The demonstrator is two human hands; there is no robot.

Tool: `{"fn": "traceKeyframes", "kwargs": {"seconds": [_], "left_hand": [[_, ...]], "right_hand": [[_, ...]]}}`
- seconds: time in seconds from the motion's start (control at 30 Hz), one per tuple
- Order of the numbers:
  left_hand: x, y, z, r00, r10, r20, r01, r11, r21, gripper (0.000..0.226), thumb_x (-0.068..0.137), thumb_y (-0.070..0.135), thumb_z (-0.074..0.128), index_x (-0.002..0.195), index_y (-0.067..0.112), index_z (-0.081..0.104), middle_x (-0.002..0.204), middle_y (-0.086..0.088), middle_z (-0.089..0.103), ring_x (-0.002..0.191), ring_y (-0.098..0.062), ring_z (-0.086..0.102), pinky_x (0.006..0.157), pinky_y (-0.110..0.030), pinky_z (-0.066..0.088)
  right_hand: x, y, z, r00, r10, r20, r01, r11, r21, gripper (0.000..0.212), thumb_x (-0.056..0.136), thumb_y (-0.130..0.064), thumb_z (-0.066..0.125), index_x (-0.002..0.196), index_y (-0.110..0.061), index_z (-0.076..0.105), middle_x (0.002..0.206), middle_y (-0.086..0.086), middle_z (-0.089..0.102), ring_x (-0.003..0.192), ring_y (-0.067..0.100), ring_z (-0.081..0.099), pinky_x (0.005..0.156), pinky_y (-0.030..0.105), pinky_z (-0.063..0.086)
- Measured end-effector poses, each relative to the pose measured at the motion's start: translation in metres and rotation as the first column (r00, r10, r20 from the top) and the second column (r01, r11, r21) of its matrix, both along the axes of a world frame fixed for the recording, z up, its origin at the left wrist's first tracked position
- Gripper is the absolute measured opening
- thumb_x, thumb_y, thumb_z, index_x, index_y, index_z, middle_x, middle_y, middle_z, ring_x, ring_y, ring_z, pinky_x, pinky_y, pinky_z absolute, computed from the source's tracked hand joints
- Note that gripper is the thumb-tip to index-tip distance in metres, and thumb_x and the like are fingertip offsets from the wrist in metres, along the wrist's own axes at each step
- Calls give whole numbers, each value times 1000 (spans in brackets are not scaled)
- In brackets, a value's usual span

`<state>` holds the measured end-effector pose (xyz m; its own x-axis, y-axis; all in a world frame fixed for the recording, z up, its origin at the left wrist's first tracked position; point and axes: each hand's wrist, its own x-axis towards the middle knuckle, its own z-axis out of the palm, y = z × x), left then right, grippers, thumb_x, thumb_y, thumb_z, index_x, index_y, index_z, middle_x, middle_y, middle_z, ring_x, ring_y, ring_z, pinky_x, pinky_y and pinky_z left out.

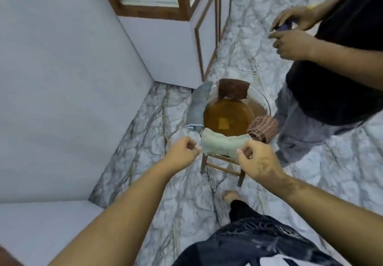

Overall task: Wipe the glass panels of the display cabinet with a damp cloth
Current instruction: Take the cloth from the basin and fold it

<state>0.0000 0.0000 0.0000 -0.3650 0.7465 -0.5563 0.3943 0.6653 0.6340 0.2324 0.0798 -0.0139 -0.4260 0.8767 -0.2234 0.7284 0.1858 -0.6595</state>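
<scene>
A pale green cloth (221, 144) is stretched over the near rim of a glass bowl (262, 100) of water. My left hand (183, 150) pinches the cloth's left end and my right hand (258, 160) pinches its right end. The bowl stands on a small wooden stool (222, 167). The display cabinet (149, 8), with a brown wooden frame round its glass panels, stands at the top, beyond the bowl.
A brown cloth (234, 88), a grey cloth (200, 105) and a checked cloth (264, 128) hang over the bowl's rim. Another person (335, 75) stands at the right holding a phone. White walls close off the left; the floor is marble.
</scene>
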Motion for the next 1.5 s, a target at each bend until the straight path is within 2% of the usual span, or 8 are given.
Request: {"fn": "traceKeyframes", "kwargs": {"seconds": [0.13,0.33,0.53,0.7,0.97,1.13,1.33,1.5], "left_hand": [[17,32,-16,995,83,62,-79,995,-65,35,98,42,64,121,19,51,121,-1,60,110,-27,64,95,-49,57],[24,45,-29,962,253,103,-252,967,-27,17,101,31,63,98,15,58,98,-6,65,75,-20,65,58,-30,51],[22,42,-28,935,279,218,-292,956,27,33,101,32,63,75,15,54,72,3,54,62,-12,48,52,-21,38],[21,39,-21,887,256,386,-318,942,106,19,99,23,67,88,8,64,86,-2,70,79,-14,65,67,-21,54],[18,3,-1,824,267,499,-457,834,309,11,97,0,63,93,10,61,89,8,76,85,-4,71,73,-18,56],[3,-53,29,729,351,588,-645,642,415,35,85,-2,76,107,13,52,109,-6,77,102,-22,72,82,-36,61],[10,-171,76,627,589,510,-762,324,561,58,87,-6,67,136,21,53,126,-1,70,112,-23,70,89,-34,59],[61,-289,102,321,852,414,-787,-4,617,44,87,-10,71,124,14,65,112,5,77,103,-15,73,87,-32,60]], "right_hand": [[13,12,-30,931,-360,-62,359,933,-17,21,94,-22,74,86,-7,61,76,2,60,74,25,59,66,33,41],[-4,12,-55,822,-516,-240,501,856,-126,20,94,-22,76,84,-15,60,74,-1,63,74,23,62,68,36,50],[-8,11,-46,723,-648,-240,521,739,-426,24,95,-29,75,76,-19,65,75,-1,65,69,15,62,51,12,46],[-3,13,-34,715,-622,-320,322,699,-639,8,98,-17,71,94,-11,74,97,11,78,86,27,76,66,29,62],[-6,19,1,820,-316,-476,47,868,-495,48,92,4,72,120,-31,55,114,-3,75,105,11,74,78,27,62],[-43,24,44,827,65,-559,-315,877,-363,65,92,10,69,137,-35,54,124,-7,71,112,5,70,86,26,61],[-129,-18,74,680,369,-634,-672,659,-338,45,91,5,71,122,-28,68,105,2,80,99,19,77,77,35,65],[-180,-118,93,405,626,-666,-903,385,-188,38,86,-20,76,120,-36,72,89,12,78,86,32,77,73,52,65]]}}
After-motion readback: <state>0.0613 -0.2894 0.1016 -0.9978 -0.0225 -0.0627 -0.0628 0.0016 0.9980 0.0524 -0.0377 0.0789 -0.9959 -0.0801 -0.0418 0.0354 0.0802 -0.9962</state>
